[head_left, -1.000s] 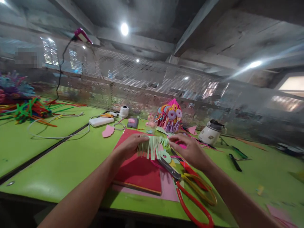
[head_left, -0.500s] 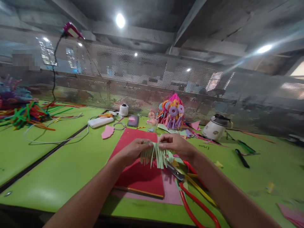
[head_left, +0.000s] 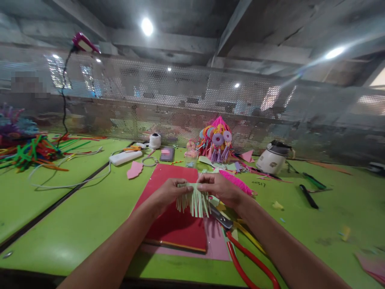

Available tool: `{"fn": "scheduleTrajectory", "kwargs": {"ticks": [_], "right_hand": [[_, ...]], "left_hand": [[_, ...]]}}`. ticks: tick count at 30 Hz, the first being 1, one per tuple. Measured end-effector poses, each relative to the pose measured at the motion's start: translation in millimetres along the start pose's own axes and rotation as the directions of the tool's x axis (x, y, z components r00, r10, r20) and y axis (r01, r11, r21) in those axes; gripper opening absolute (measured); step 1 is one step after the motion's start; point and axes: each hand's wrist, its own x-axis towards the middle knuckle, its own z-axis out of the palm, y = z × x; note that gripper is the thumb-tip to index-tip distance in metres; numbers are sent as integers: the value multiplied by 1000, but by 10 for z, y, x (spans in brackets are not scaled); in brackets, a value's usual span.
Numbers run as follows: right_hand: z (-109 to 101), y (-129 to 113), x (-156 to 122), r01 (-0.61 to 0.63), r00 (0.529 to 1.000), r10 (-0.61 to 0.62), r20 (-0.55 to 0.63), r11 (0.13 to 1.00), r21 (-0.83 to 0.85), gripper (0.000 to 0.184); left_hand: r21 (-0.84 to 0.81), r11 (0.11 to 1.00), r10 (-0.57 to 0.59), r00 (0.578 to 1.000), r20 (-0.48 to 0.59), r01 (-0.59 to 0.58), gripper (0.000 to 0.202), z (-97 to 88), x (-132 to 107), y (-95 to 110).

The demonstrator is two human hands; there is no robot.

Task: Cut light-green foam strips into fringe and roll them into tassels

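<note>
A pale green fringed paper strip (head_left: 197,202) hangs between my two hands, its cut strands pointing down. My left hand (head_left: 173,190) pinches its upper edge on the left, thumb against fingers. On the right, my right hand (head_left: 216,186) pinches the same edge, close to the left one. Below them lies a red board (head_left: 177,228) on top of pink paper (head_left: 218,243). Scissors with red handles (head_left: 249,259) rest beside the board, under my right forearm, their blades toward the strip.
Behind my hands stands a bundle of colourful paper tassels (head_left: 218,140). A white kettle-like jug (head_left: 272,158) and a black-handled cutter (head_left: 308,196) are to the right. Leftward lie a white power strip (head_left: 125,157) and coloured strips (head_left: 33,154). A perforated metal screen (head_left: 168,96) closes the back.
Both hands still hold the fringed paper and have shifted slightly down with it. A bright pink piece beside my right hand shows more now. The camera view has shifted a little.
</note>
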Motion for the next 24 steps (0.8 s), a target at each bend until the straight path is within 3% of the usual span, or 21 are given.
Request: {"fn": "scheduleTrajectory", "kwargs": {"ticks": [8, 16, 24], "right_hand": [[38, -21, -46, 11, 999, -11, 30, 1000, 14, 21], [45, 61, -23, -22, 999, 22, -25, 1000, -11, 15], [55, 126, -21, 4, 998, -9, -68, 998, -60, 9]], "left_hand": [[-26, 998, -58, 998, 2, 58, 26, 46, -16, 5], [-20, 991, -137, 986, -97, 136, 28, 110, -38, 5], [86, 991, -93, 984, -149, 107, 31, 148, -25, -38]]}}
